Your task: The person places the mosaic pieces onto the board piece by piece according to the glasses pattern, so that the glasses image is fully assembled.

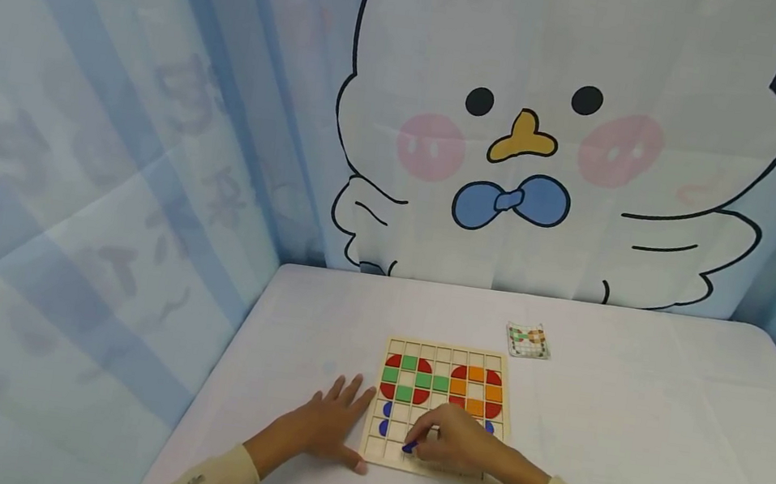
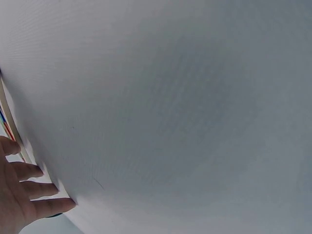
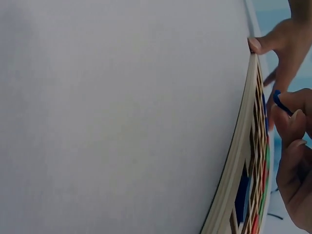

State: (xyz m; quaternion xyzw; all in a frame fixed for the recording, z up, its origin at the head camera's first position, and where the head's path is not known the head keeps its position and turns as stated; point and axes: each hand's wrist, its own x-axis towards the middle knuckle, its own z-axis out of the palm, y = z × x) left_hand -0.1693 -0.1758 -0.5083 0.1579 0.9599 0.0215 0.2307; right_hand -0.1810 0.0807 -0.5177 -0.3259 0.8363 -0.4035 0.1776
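Observation:
A wooden grid board [image 1: 395, 465] lies on the table with red, green, orange and blue flat pieces set in its squares. My right hand [image 1: 454, 439] is over the board's near part and pinches a small blue piece [image 3: 279, 100] between thumb and fingertips. Rounded blue pieces [image 1: 384, 428] sit in the left column, and another blue piece [image 1: 489, 427] shows at the right, partly covered by my hand. My left hand [image 1: 332, 423] rests with spread fingers at the board's left side, its thumb by the near left corner.
A small patterned card [image 1: 528, 341] lies beyond the board's far right corner. The white table [image 1: 658, 425] extends on both sides. Behind it hangs a curtain [image 1: 503, 265] with a cartoon bird; another blue curtain [image 1: 112, 157] stands at the left.

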